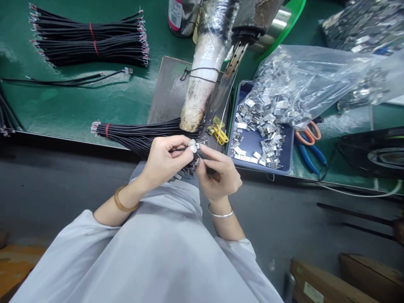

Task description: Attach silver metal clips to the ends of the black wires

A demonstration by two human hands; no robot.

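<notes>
Grasps metal connector (198, 146) with left hand (167, 160) by near edge of worktop (123, 103); points long axis roughly along that edge, toward right hand (221, 174), just beside. Cannot tell right hand's grip.

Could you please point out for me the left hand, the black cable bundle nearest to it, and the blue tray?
Left hand (164, 161): head view, on the back of the hand.
Black cable bundle (141, 134): head view, on its cables.
Blue tray (252, 142): head view, bare part of its floor.
</notes>
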